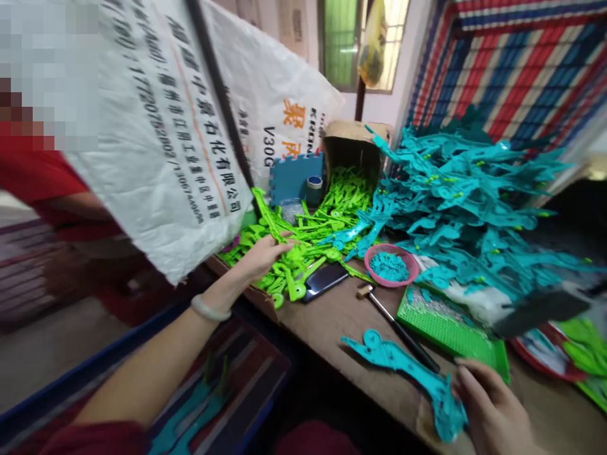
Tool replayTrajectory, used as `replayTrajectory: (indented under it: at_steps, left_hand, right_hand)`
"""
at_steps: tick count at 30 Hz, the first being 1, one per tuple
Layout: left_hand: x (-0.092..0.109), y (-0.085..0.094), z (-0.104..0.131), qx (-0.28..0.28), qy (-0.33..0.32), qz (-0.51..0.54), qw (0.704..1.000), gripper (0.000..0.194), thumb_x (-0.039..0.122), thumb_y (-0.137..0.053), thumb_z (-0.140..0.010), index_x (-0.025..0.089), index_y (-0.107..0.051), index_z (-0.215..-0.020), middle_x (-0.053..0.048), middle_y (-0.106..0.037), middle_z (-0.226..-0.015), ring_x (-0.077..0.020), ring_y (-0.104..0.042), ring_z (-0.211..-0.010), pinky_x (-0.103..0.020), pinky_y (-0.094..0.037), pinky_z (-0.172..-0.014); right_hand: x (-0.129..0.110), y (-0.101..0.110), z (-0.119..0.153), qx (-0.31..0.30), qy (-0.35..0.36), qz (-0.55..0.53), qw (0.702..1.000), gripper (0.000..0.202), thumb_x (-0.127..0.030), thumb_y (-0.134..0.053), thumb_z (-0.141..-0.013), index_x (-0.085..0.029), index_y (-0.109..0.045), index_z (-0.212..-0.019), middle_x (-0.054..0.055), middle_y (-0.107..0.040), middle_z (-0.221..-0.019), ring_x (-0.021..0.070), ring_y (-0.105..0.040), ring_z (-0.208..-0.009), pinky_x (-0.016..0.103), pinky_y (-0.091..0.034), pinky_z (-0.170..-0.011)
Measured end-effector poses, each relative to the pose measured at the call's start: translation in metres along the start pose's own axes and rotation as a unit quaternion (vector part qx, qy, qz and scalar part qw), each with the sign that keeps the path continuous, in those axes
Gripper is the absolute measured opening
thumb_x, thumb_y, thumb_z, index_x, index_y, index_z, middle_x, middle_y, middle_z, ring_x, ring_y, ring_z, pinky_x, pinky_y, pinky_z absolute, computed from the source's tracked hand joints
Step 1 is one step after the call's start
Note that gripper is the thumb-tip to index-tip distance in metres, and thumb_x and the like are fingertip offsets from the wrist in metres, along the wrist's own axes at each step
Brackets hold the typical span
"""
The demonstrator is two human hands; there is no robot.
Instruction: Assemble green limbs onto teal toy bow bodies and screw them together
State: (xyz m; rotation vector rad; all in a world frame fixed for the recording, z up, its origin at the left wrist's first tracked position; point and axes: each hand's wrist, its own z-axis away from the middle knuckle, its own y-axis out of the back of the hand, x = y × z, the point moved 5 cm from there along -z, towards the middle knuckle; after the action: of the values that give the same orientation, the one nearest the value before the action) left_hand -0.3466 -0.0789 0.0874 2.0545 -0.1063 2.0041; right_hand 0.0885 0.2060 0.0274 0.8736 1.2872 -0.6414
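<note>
My left hand (269, 254) reaches into the pile of bright green plastic parts (303, 243) at the table's left end. Its fingers are closed around something at the pile, seemingly a green part. At the lower right, my right hand (488, 404) has its fingertips at the right end of a long teal plastic piece (403, 363), which lies along the front of the table. Between the hands are a black phone (326, 279) and a hammer (398, 325) with a dark handle.
A pink bowl (411, 270) of small teal pieces and a green tray (446, 328) of metal bits stand mid-table. Teal parts (465, 189) are heaped behind. White sacks (190, 139) hang at left, beside a person in red (52, 170).
</note>
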Motion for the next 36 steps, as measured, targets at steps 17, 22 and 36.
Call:
replayTrajectory:
  at_steps: [17, 22, 36]
  left_hand:
    - [0.004, -0.204, 0.232, -0.390, -0.121, 0.008, 0.913, 0.041, 0.034, -0.060, -0.087, 0.023, -0.059, -0.127, -0.008, -0.068, -0.128, -0.0257, -0.061, -0.121, -0.037, -0.046, -0.106]
    - [-0.006, -0.216, 0.241, -0.418, -0.099, -0.008, 0.903, 0.038, 0.033, -0.056, -0.089, 0.022, -0.058, -0.126, -0.007, -0.069, -0.122, -0.0254, -0.062, -0.116, -0.038, -0.047, -0.102]
    - [-0.025, -0.212, 0.243, -0.413, -0.007, 0.035, 0.910, 0.048, 0.041, -0.057, -0.085, 0.022, -0.062, -0.129, -0.008, -0.066, -0.134, -0.0299, -0.056, -0.130, -0.040, -0.045, -0.109]
  right_hand:
    - [-0.061, -0.074, 0.003, -0.116, 0.004, -0.172, 0.978, 0.026, -0.040, -0.076, -0.073, -0.019, -0.062, -0.075, -0.004, -0.061, -0.065, 0.0084, -0.050, -0.054, 0.021, -0.041, -0.050]
    - [-0.055, -0.063, 0.007, -0.119, -0.002, -0.169, 0.979, 0.027, -0.039, -0.079, -0.070, -0.018, -0.063, -0.072, -0.004, -0.061, -0.066, 0.0084, -0.053, -0.056, 0.022, -0.044, -0.053]
    - [-0.034, -0.074, 0.010, -0.128, -0.048, -0.201, 0.970, 0.035, -0.044, -0.083, -0.068, -0.019, -0.059, -0.067, -0.006, -0.058, -0.053, 0.0083, -0.051, -0.048, 0.022, -0.040, -0.049]
